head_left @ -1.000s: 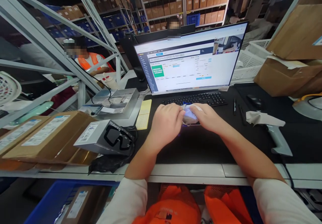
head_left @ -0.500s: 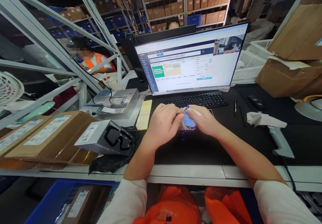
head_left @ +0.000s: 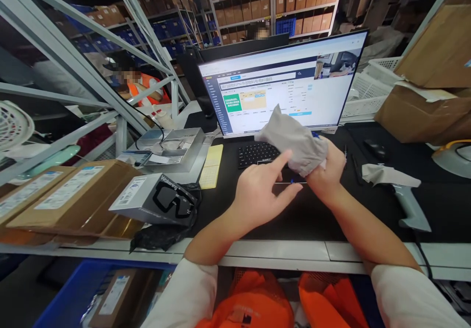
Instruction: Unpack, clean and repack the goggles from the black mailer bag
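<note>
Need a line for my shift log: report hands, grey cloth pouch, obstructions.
Right hand gripping grey cloth pouch. Left hand open at pouch's near edge, contact unclear. Pouch hides part of black rectangular keyboard from view.

Grey pouch (head_left: 294, 136) in the right hand (head_left: 327, 170)
Left hand (head_left: 257, 193) spread, index fingertip (head_left: 284, 159) by the pouch's near edge; keyboard (head_left: 255, 154) just beyond its fingers.
</note>
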A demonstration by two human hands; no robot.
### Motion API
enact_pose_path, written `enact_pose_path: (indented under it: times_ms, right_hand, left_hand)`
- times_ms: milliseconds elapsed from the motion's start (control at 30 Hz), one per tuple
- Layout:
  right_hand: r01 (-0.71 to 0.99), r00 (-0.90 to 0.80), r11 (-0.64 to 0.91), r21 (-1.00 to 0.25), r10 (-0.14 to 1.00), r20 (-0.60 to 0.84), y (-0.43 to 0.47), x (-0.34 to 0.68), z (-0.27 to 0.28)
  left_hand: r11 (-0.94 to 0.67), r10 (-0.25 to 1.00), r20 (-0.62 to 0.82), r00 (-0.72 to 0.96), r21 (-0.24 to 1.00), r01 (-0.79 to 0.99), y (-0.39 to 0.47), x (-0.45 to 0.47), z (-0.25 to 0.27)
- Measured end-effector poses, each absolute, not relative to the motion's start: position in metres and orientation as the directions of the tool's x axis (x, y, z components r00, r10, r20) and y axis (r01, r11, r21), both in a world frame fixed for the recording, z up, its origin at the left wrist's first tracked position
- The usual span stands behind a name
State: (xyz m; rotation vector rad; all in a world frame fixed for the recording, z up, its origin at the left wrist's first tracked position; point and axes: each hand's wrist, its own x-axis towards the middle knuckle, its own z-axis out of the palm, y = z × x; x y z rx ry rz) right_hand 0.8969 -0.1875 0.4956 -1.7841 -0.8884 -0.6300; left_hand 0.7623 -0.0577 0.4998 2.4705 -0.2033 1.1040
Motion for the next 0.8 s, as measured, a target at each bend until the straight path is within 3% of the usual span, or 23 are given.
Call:
enact_pose_path:
  times_ms: [67,133,333,433,567,667,800]
  right_hand:
    - [0.776,0.631,-0.181,-0.605,0.227,0.742,-0.187,0.898,0.495]
    - [0.76,0.645,-0.109,-0.641,0.243,0.724,-0.184,0.896,0.494]
    - [0.759,0.53,-0.019,-0.651,0.598,0.601,-0.176,0.896,0.501]
    - [0.747,0.491,-0.009,-0.664,0.681,0.543,-0.18,0.9,0.504]
    - [0.716,0.55,-0.043,-0.697,0.649,0.525,-0.18,0.9,0.504]
    - [0.756,0.562,-0.081,-0.65,0.59,0.58,-0.179,0.897,0.503]
    - [0.691,0.535,0.034,-0.722,0.648,0.542,-0.185,0.9,0.501]
  left_hand:
    - [-0.861,0.075,0.606,0.792,0.44,-0.256,-0.054,0.772,0.496]
    - [-0.8,0.096,0.511,0.854,0.551,-0.24,-0.049,0.782,0.49]
    - [-0.553,0.242,0.521,0.819,0.767,-0.325,-0.027,0.807,0.473]
    - [-0.478,0.241,0.529,0.814,0.795,-0.375,-0.019,0.812,0.471]
    - [-0.405,0.208,0.503,0.839,0.825,-0.394,-0.021,0.811,0.473]
    - [-0.28,0.196,0.421,0.886,0.89,-0.36,-0.027,0.812,0.473]
    - [-0.159,0.32,0.403,0.858,0.915,-0.37,-0.028,0.817,0.472]
